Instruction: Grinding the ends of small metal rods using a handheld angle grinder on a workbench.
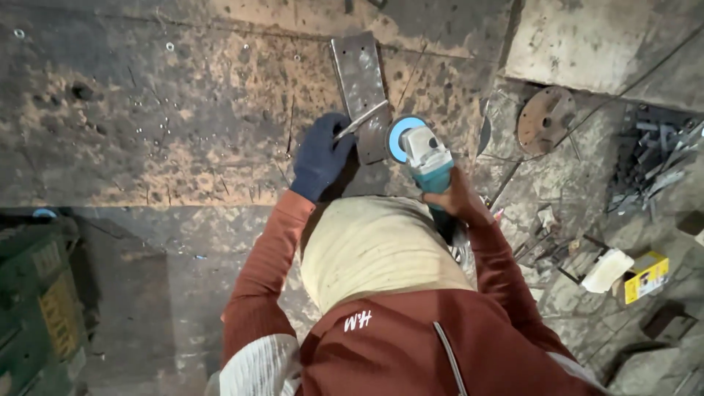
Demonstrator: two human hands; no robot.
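As seen from above, nearest the camera: a rust-red sleeved upper body with a cream cloth (381, 246) over the lap or knee.

Right hand (449, 199), bare: wrapped closed around the body of a teal angle grinder (427, 163). The grinder's long axis runs near-to-far with a slight lean left; its head points far-left, and its disc with blue hub (402, 138) sits at the right edge of the plate.

Left hand (320, 158), in a dark blue glove: fingers curled, pinching the near-left end of a thin metal strip (361, 120). The strip lies across the plate, long axis diagonal, running from near-left up to far-right.

Steel plate (360, 84): flat on the rusted steel table (169, 110), long axis near-to-far, tilted a little left at the far end.

Step judged in hand: grinding or cutting where strip and plate meet. The next move would call for a steady hold on the strip and the disc kept clear of the glove.

Farther right: round rusty disc (546, 119), scrap metal pile (656, 158). Near right: small yellow box (646, 276). Near left: green crate (37, 308).
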